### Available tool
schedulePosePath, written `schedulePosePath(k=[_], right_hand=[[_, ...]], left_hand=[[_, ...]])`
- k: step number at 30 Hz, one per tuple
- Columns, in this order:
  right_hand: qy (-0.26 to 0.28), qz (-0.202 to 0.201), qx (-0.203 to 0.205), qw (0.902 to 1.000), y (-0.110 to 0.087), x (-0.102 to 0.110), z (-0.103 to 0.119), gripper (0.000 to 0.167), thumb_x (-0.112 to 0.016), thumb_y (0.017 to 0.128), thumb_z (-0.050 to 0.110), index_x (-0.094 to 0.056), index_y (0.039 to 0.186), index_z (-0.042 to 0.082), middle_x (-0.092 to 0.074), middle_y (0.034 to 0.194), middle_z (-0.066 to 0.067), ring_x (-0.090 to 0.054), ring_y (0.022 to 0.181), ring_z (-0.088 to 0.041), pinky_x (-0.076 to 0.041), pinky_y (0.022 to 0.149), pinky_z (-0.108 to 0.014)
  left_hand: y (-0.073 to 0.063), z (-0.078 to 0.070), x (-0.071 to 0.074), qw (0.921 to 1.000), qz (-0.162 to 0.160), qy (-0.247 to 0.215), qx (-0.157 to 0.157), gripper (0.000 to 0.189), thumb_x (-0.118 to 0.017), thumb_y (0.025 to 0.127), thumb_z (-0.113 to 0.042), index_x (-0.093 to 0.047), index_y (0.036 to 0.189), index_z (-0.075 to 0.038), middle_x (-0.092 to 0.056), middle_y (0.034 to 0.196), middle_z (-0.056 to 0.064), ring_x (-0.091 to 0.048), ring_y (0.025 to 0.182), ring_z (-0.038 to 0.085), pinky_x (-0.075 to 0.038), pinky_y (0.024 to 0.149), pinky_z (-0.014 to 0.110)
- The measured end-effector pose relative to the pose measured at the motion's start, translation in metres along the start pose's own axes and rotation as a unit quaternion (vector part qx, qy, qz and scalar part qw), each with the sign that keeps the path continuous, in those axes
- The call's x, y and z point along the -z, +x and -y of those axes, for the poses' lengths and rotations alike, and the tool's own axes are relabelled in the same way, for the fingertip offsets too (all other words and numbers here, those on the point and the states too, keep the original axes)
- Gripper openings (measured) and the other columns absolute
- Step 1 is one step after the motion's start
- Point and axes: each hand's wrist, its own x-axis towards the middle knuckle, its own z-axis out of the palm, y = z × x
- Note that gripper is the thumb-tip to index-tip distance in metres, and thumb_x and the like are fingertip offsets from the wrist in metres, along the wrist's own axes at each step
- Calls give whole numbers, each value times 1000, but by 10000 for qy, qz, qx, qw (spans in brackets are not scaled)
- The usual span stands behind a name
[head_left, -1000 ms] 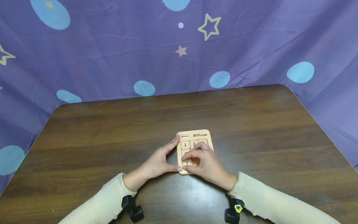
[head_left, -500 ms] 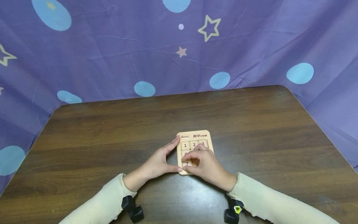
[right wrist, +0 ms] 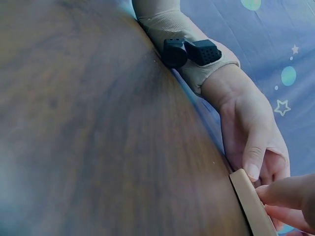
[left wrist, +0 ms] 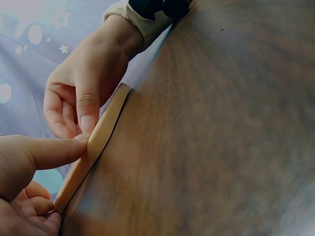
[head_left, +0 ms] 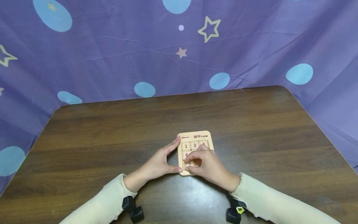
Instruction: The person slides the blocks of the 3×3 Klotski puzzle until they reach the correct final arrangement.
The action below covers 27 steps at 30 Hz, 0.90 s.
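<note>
A pale wooden sliding number puzzle (head_left: 191, 133) lies on the brown table, with square tiles in its frame. My left hand (head_left: 158, 163) grips its left side, thumb at the near corner and fingers farther up the edge. Over the lower rows, my right hand (head_left: 208, 163) has its thumb and index finger curled about the 7 tile (head_left: 190, 165). Tiles 1 (head_left: 185, 146), 2 and 6 show; the right hand covers most others. From the left wrist view, the puzzle's side edge (left wrist: 108, 118) shows flat against the table, both thumbs close together at it.
The table (head_left: 112, 130) reaches well beyond the puzzle on every side. A purple cloth (head_left: 112, 56) with stars and blue dots hangs behind its far edge. Black wrist cameras (head_left: 132, 208) sit under both pale sleeves.
The 7 tile has slid a little to the right with my right thumb and index finger, uncovering more of the 6. The puzzle has shifted slightly right; my left hand keeps its hold.
</note>
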Motion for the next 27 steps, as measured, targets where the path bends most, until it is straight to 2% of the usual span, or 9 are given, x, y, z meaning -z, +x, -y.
schedulePosePath(k=[6, 15, 22, 27], right_hand=[[-37, -41, 109, 9999, -6, 8, -7, 20, -82, 65, 9, -72, 81, 16, -57, 76, 7, -45, 70, -7, -40, 61, -19], [66, -263, 32, 9996, -12, 18, -17, 23, -84, 63, 12, -71, 80, 19, -60, 83, 9, -50, 76, -6, -44, 64, -22], [366, -316, -143, 9987, -9, 13, -22, 28, -83, 65, 14, -72, 90, 19, -62, 92, 8, -53, 85, -8, -46, 75, -25], [299, -317, -141, 9990, -2, 11, -22, 35, -84, 66, 16, -72, 99, 16, -63, 96, 5, -52, 86, -9, -46, 74, -26]], left_hand=[[0, -1, -1, 10000, -20, -6, 27, 97, -82, 67, -8, -27, 147, -3, -23, 153, 11, -20, 141, 26, -14, 115, 45], [-2, -4, -1, 9999, -89, 68, 56, 97, -82, 66, -7, -27, 146, -2, -24, 153, 11, -20, 141, 26, -15, 115, 44], [-2, -3, -1, 9999, -115, 85, 35, 97, -82, 67, -8, -27, 146, -2, -24, 153, 11, -21, 141, 26, -16, 115, 44], [-2, -2, 0, 9999, -96, 61, -38, 96, -82, 68, -9, -27, 146, -1, -23, 153, 12, -20, 141, 26, -16, 115, 45]])
